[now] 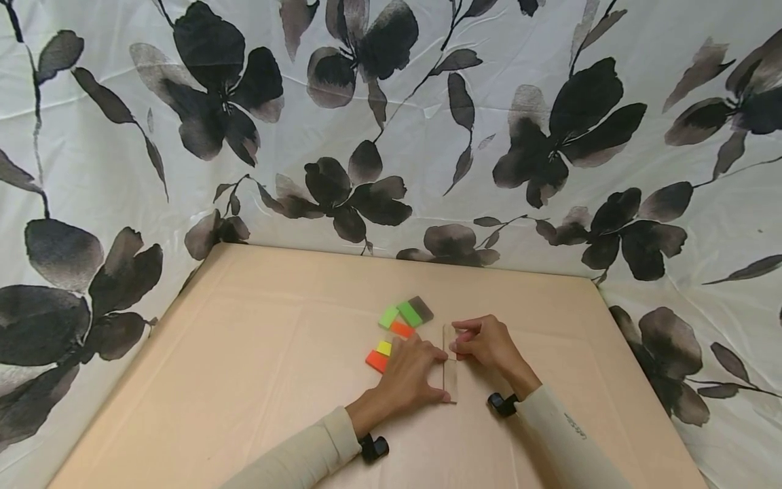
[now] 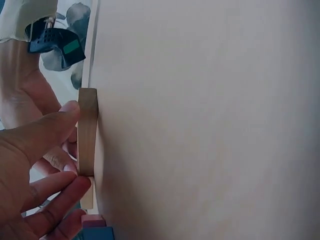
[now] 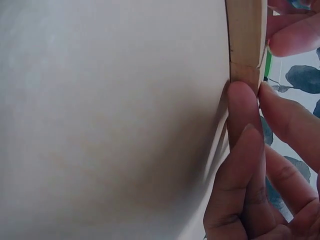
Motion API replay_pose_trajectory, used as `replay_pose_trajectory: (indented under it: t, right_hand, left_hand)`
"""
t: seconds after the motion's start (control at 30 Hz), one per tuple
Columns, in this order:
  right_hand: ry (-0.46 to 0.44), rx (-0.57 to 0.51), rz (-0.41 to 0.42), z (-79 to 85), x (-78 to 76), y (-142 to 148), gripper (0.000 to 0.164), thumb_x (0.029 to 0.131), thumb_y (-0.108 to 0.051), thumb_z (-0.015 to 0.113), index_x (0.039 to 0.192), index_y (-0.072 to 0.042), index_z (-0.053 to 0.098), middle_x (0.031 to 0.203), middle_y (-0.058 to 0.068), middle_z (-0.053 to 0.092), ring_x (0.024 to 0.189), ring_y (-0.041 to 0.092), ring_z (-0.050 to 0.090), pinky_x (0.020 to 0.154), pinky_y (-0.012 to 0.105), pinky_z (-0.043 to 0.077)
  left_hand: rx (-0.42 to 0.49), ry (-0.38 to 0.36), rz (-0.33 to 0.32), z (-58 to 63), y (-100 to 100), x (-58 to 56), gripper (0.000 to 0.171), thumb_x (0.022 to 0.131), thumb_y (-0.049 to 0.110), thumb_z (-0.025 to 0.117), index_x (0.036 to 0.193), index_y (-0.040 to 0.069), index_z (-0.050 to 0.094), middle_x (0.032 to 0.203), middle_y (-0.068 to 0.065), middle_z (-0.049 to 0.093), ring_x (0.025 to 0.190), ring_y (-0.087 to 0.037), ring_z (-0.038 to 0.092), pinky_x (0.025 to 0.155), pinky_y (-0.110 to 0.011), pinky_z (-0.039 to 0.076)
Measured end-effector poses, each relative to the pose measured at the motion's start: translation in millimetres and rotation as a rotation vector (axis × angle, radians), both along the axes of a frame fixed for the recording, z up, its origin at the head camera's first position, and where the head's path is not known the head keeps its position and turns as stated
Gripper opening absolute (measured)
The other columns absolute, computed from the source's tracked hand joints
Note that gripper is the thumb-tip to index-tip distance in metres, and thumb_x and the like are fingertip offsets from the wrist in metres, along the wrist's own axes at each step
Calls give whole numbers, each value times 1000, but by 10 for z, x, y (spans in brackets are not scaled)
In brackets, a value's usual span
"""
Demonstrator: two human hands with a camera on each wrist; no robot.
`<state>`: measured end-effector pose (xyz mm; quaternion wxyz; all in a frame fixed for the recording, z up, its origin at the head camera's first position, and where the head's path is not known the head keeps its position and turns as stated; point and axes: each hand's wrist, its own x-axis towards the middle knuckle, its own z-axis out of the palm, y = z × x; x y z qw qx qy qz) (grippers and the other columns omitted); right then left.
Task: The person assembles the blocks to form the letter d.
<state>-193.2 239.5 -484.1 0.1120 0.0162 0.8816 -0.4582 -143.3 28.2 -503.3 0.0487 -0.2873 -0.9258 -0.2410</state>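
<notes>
Two plain wooden blocks lie end to end in a line on the table. My left hand [image 1: 406, 373] holds the nearer wooden block [image 1: 450, 384], with its thumb by the near end and fingertips by the joint. In the left wrist view that block [image 2: 87, 132] stands along the table surface, thumb and fingers at its side. My right hand [image 1: 491, 345] pinches the farther wooden block [image 1: 448, 336] from the right. The right wrist view shows its fingertips close to the seam, where the two blocks [image 3: 245, 30] meet; the fingers partly hide the farther one.
Left of the wooden blocks lie a light green block [image 1: 388, 317], a darker green block [image 1: 409, 314], a grey-brown block [image 1: 421, 308], an orange block [image 1: 402, 329], a yellow block [image 1: 383, 348] and a red-orange block [image 1: 376, 361]. A flowered cloth [image 1: 452, 136] hangs behind the table [image 1: 275, 326].
</notes>
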Motion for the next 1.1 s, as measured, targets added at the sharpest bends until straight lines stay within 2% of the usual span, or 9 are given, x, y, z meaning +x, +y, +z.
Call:
replay_pose_trajectory:
  t: [0.3,0.5,0.8,0.97,1.1]
  right_hand:
    - [-4,43,29,17,29,30,49,86,-7,87,134,-6,74,91,5,79,70,20,80,80,30,61]
    - [-10,48,38,40,47,26,49,86,-6,87,133,-5,74,92,5,79,71,20,80,80,32,63]
    - [-11,19,56,42,50,26,51,85,-5,87,134,-2,73,94,10,79,71,22,80,73,32,64]
    - [29,76,50,54,12,56,53,85,-12,89,135,-6,73,92,6,80,72,17,77,70,26,58]
    - [115,132,54,69,-82,69,54,84,-19,91,135,-13,74,93,2,81,77,14,70,68,26,50]
  left_hand:
    - [-76,37,0,2,44,48,67,69,62,94,120,21,81,113,7,79,87,-10,46,76,-28,24]
    - [-113,25,-1,19,52,74,68,70,63,93,122,22,81,115,7,79,88,-11,45,76,-29,23]
    - [-136,28,-5,23,51,88,68,71,66,91,122,22,80,116,7,78,89,-11,45,75,-28,23]
    - [-119,16,-13,39,34,81,70,72,66,91,125,21,79,118,6,78,89,-11,45,76,-28,24]
    - [-120,20,-22,57,7,54,70,74,62,91,129,21,78,121,5,77,93,-12,49,77,-29,26]
